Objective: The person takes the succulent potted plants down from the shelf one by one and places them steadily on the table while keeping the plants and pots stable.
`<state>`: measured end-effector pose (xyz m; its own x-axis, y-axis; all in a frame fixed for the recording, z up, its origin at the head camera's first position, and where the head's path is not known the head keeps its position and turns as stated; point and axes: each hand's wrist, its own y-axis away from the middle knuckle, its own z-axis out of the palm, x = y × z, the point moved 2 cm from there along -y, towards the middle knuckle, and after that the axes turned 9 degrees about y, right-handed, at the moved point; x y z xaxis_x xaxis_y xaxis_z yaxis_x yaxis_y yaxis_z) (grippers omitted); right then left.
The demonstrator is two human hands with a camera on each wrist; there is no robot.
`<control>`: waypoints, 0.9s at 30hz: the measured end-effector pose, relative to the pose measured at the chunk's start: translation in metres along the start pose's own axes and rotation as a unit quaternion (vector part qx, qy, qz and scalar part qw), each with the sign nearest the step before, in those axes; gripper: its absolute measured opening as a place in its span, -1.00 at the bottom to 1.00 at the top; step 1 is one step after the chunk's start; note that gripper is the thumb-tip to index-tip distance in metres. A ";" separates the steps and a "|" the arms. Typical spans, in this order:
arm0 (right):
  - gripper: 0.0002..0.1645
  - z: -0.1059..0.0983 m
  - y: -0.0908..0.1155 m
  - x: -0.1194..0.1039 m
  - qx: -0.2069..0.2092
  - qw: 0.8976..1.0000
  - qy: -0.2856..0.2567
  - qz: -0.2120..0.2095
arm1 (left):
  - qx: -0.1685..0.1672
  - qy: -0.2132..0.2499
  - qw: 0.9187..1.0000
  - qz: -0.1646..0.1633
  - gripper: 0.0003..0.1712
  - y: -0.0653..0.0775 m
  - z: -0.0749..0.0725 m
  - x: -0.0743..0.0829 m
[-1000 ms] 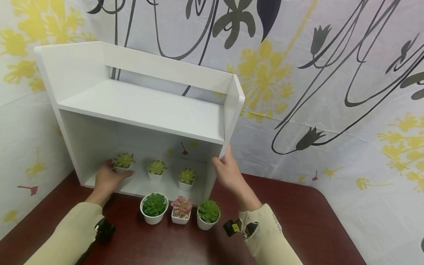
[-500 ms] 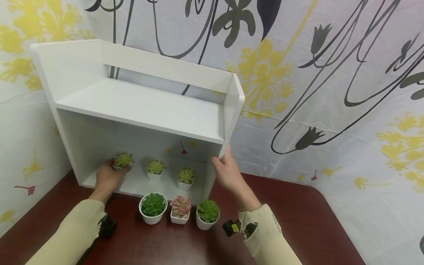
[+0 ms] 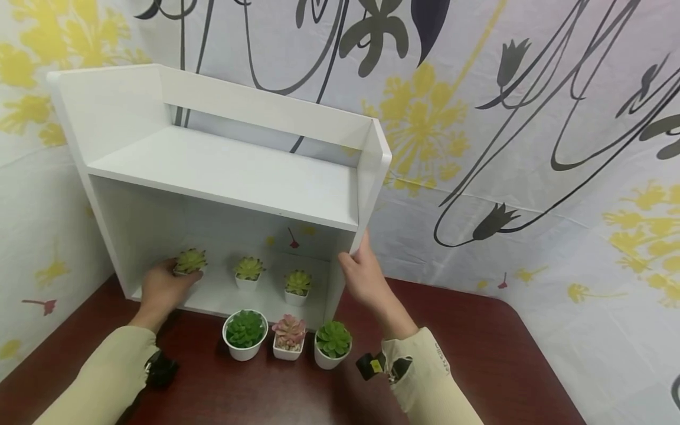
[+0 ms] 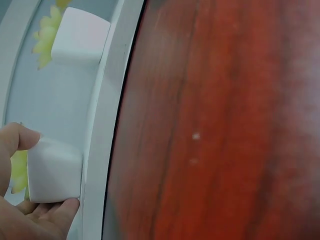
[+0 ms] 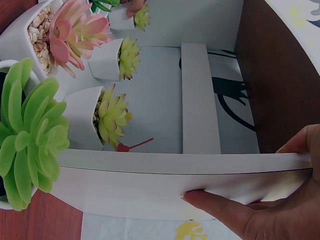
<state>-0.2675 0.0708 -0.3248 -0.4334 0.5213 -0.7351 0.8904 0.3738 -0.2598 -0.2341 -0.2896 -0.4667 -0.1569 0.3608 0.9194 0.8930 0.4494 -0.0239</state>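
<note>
A white two-tier shelf (image 3: 228,168) stands on a dark red table, its lower tier holding three small yellow-green succulents in square white pots. My left hand (image 3: 161,289) grips the leftmost potted succulent (image 3: 190,261); in the left wrist view, thumb and fingers span its white pot (image 4: 55,171). To its right are the middle potted succulent (image 3: 248,273) and the right potted succulent (image 3: 297,286). My right hand (image 3: 365,277) holds the shelf's right side panel (image 5: 150,187), with fingers on both faces of the board in the right wrist view.
In front of the shelf stand a dark green succulent (image 3: 245,330) in a round pot, a pink succulent (image 3: 289,336) in a square pot and a bright green succulent (image 3: 333,342). The table (image 3: 457,354) extends right. A floral-patterned cloth (image 3: 531,147) hangs behind.
My left hand has shifted slightly left along the lower tier with the leftmost potted succulent. The right hand stays on the side panel, and the other plants keep their places.
</note>
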 end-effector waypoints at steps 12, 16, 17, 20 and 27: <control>-0.10 -0.001 0.001 0.002 -0.005 1.000 0.001 0.009 | -0.013 0.060 0.998 -0.033 0.02 0.020 -0.008 -0.004; -0.10 -0.002 0.002 0.003 -0.004 1.000 0.003 0.015 | -0.027 0.065 0.997 -0.035 0.04 0.028 -0.012 -0.003; -0.10 -0.002 0.002 0.003 -0.003 1.000 0.003 0.014 | -0.031 0.064 0.997 -0.036 0.05 0.031 -0.013 -0.003; -0.10 -0.001 0.001 0.003 -0.003 1.000 0.002 0.010 | -0.035 0.058 0.997 -0.032 0.05 0.038 -0.014 -0.003; -0.10 0.000 0.000 -0.001 0.001 1.000 0.001 0.000 | -0.055 0.028 0.998 -0.028 0.09 0.054 -0.011 -0.004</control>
<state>-0.2675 0.0702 -0.3244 -0.4338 0.5234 -0.7333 0.8905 0.3727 -0.2608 -0.1802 -0.2757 -0.4668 -0.1871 0.2889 0.9389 0.9246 0.3746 0.0690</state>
